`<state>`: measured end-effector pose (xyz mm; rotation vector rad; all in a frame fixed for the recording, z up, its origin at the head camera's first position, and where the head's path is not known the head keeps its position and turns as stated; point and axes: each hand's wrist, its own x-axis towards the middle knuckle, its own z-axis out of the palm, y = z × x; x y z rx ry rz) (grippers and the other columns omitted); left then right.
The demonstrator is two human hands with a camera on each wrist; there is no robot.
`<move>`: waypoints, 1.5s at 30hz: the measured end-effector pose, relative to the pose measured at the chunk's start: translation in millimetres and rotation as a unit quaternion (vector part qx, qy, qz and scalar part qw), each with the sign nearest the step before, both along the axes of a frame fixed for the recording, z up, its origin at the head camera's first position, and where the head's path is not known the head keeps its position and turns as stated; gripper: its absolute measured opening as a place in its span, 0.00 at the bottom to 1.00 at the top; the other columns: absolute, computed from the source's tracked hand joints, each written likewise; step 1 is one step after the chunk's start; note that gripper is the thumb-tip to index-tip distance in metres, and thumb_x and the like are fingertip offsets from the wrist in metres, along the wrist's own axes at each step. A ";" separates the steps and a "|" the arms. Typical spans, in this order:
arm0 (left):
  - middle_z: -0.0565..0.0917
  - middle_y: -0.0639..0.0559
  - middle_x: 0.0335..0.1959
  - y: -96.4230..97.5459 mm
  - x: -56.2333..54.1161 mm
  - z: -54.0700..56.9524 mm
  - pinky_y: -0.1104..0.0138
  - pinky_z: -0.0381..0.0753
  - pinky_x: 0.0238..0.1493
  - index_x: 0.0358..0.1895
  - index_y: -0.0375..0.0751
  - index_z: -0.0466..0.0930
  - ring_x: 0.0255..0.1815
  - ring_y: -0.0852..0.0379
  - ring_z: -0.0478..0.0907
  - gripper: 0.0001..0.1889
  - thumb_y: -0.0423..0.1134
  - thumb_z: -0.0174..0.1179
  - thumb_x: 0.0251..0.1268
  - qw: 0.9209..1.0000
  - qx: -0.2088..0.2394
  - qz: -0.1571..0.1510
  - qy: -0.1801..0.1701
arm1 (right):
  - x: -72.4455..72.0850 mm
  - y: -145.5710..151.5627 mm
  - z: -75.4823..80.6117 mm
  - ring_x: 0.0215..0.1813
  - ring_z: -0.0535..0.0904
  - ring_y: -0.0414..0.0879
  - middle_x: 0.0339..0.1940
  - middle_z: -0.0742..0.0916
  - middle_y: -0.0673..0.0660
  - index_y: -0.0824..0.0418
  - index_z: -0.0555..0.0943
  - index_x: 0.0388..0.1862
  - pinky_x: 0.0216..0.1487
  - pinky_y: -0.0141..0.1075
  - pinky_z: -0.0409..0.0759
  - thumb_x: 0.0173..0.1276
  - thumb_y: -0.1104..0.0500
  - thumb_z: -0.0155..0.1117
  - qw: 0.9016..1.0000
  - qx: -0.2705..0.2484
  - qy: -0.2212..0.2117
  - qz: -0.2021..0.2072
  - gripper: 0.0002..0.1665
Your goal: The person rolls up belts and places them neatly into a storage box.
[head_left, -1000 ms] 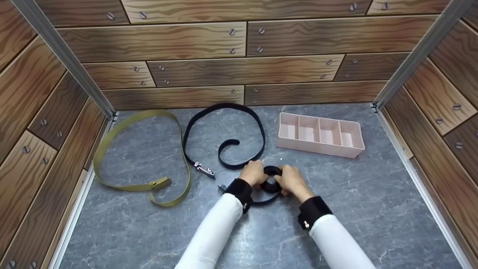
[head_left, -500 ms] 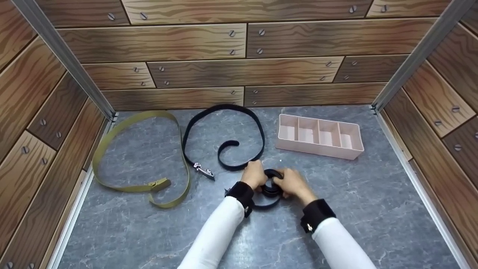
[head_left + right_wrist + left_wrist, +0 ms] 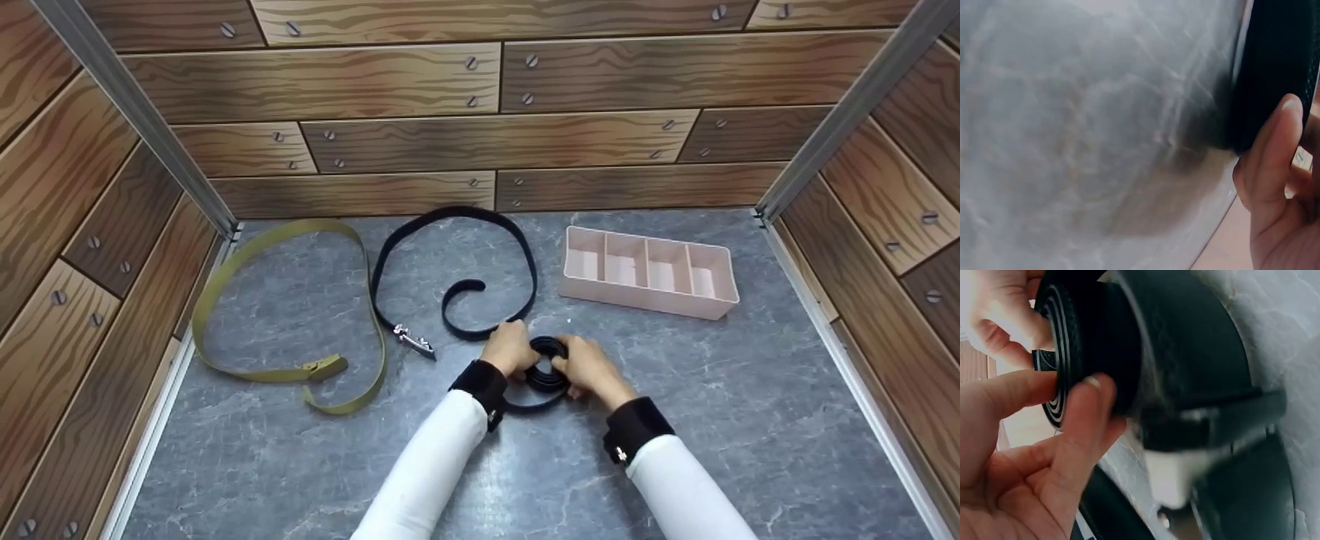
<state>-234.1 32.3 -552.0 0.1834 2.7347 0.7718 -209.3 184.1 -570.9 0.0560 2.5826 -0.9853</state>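
A black leather belt (image 3: 546, 384) is wound into a tight coil standing on edge or nearly so, between my two hands near the middle of the table. My left hand (image 3: 508, 349) pinches the coil's left side; in the left wrist view its thumb and fingers (image 3: 1090, 405) lie on either side of the wound layers. My right hand (image 3: 592, 369) grips the right side, with fingers (image 3: 1278, 140) against the strap in the right wrist view. A loose outer turn curves below the coil. The belt's buckle (image 3: 1207, 422) shows blurred in the left wrist view; my left cuff hides it from the head view.
Behind my hands lies a second black belt (image 3: 531, 259) in a loose loop, its silver buckle (image 3: 414, 343) to the left. An olive webbing belt (image 3: 202, 300) curves at far left. At back right stands a pink tray (image 3: 649, 298) with several compartments. Wood-patterned walls (image 3: 397, 142) enclose the table.
The buckle end, visible beside my left wrist a second ago, has drawn rightward behind the cuff. Both hands keep hold of the coil, with only slight shifts.
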 end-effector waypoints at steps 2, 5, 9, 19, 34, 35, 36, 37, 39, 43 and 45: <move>0.85 0.38 0.38 0.0 -0.4 -0.1 0.66 0.82 0.37 0.37 0.33 0.83 0.27 0.50 0.84 0.12 0.38 0.70 0.55 1.000 0.001 -0.016 -0.002 | -2.1 2.0 1.4 0.13 0.80 0.48 0.50 0.80 0.80 0.63 0.71 0.69 0.15 0.39 0.79 0.72 0.62 0.59 1.000 -0.001 -0.001 0.013 0.27; 0.85 0.38 0.37 0.2 -0.5 -1.4 0.69 0.81 0.38 0.37 0.33 0.83 0.29 0.51 0.85 0.10 0.38 0.68 0.58 0.999 -0.007 -0.032 0.008 | -3.2 3.3 1.7 0.13 0.79 0.48 0.54 0.78 0.79 0.62 0.71 0.69 0.15 0.39 0.79 0.73 0.62 0.59 1.000 -0.001 0.002 0.028 0.27; 0.85 0.36 0.35 1.3 -0.4 -3.4 0.70 0.82 0.28 0.33 0.32 0.81 0.21 0.52 0.84 0.07 0.33 0.68 0.56 1.000 0.012 -0.023 0.005 | 0.2 1.4 0.7 0.13 0.79 0.46 0.53 0.79 0.79 0.61 0.71 0.69 0.14 0.38 0.78 0.73 0.60 0.59 0.999 0.014 0.027 0.028 0.27; 0.85 0.33 0.37 3.1 2.4 -9.2 0.71 0.82 0.32 0.37 0.29 0.82 0.23 0.54 0.85 0.10 0.33 0.68 0.55 0.999 0.051 0.018 0.010 | 8.7 -3.3 -3.4 0.11 0.79 0.48 0.39 0.82 0.79 0.65 0.69 0.70 0.13 0.39 0.78 0.73 0.62 0.58 0.998 -0.018 0.023 -0.058 0.28; 0.86 0.38 0.35 2.8 6.9 -11.7 0.66 0.83 0.38 0.35 0.32 0.82 0.33 0.50 0.85 0.09 0.37 0.66 0.60 0.997 -0.008 -0.050 0.055 | -6.5 14.5 -0.8 0.13 0.79 0.47 0.53 0.79 0.80 0.65 0.69 0.70 0.15 0.39 0.78 0.73 0.62 0.59 0.995 0.006 0.026 0.095 0.28; 0.86 0.37 0.34 3.5 7.5 -12.4 0.66 0.83 0.36 0.34 0.32 0.82 0.32 0.50 0.86 0.09 0.36 0.66 0.59 0.998 0.000 -0.040 0.052 | -5.1 14.1 -2.0 0.13 0.79 0.47 0.52 0.79 0.79 0.65 0.70 0.70 0.15 0.39 0.78 0.73 0.61 0.59 0.996 0.002 0.026 0.080 0.27; 0.86 0.37 0.34 4.2 8.0 -12.9 0.66 0.83 0.35 0.34 0.31 0.83 0.31 0.50 0.86 0.08 0.36 0.66 0.59 0.998 0.005 -0.028 0.050 | -3.3 13.6 -3.5 0.13 0.79 0.47 0.49 0.81 0.78 0.65 0.71 0.69 0.15 0.39 0.79 0.73 0.60 0.59 0.998 -0.004 0.026 0.065 0.27; 0.86 0.36 0.34 5.1 8.8 -13.4 0.67 0.83 0.33 0.34 0.31 0.82 0.30 0.50 0.86 0.08 0.35 0.66 0.59 0.999 0.017 -0.014 0.039 | -1.1 13.1 -4.9 0.13 0.80 0.47 0.45 0.83 0.78 0.65 0.71 0.68 0.15 0.39 0.79 0.74 0.58 0.59 0.998 -0.011 0.026 0.049 0.27; 0.85 0.34 0.35 6.7 10.1 -13.9 0.69 0.82 0.30 0.35 0.30 0.82 0.26 0.50 0.86 0.08 0.34 0.65 0.59 0.999 0.038 0.012 0.016 | 3.2 11.3 -7.2 0.12 0.80 0.48 0.37 0.84 0.75 0.65 0.72 0.68 0.14 0.40 0.79 0.74 0.56 0.58 0.999 -0.024 0.022 0.012 0.26; 0.84 0.31 0.38 8.0 9.9 -14.7 0.70 0.81 0.27 0.38 0.29 0.81 0.22 0.51 0.85 0.09 0.34 0.64 0.61 0.997 0.062 0.033 -0.016 | 6.5 7.5 -8.2 0.11 0.80 0.48 0.27 0.84 0.71 0.68 0.71 0.67 0.13 0.39 0.78 0.74 0.59 0.57 0.999 -0.019 0.024 -0.027 0.26; 0.85 0.33 0.39 6.4 9.1 -14.0 0.68 0.82 0.31 0.39 0.29 0.82 0.26 0.51 0.85 0.11 0.37 0.65 0.62 0.998 0.050 0.019 -0.019 | 4.9 7.1 -5.8 0.11 0.79 0.48 0.32 0.84 0.75 0.69 0.70 0.67 0.13 0.39 0.78 0.74 0.61 0.56 1.000 -0.002 0.021 -0.021 0.26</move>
